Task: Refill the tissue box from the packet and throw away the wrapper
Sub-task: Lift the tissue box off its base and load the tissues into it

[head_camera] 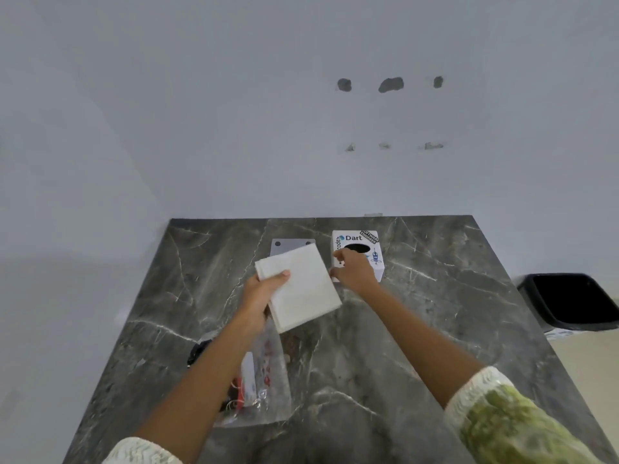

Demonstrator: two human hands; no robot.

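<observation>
A single wide-angle view is taken from the wearer's head, directed forward and downward over a dark marble table (435,329) set against a grey wall (234,112), with both forearms seen close beneath the lens.

Left hand (259,294) grips tissue stack (299,291); right hand (353,272) touches tissue box (375,241).

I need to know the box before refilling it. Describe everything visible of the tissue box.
The tissue box is a small white cube, cardboard by its look, upright at the far side of the marble table. Its top has a dark oval opening with no tissue showing, and stickers including "Dart" and "Software Engineer". The right hand grips its near left corner, hiding part of it.
</observation>
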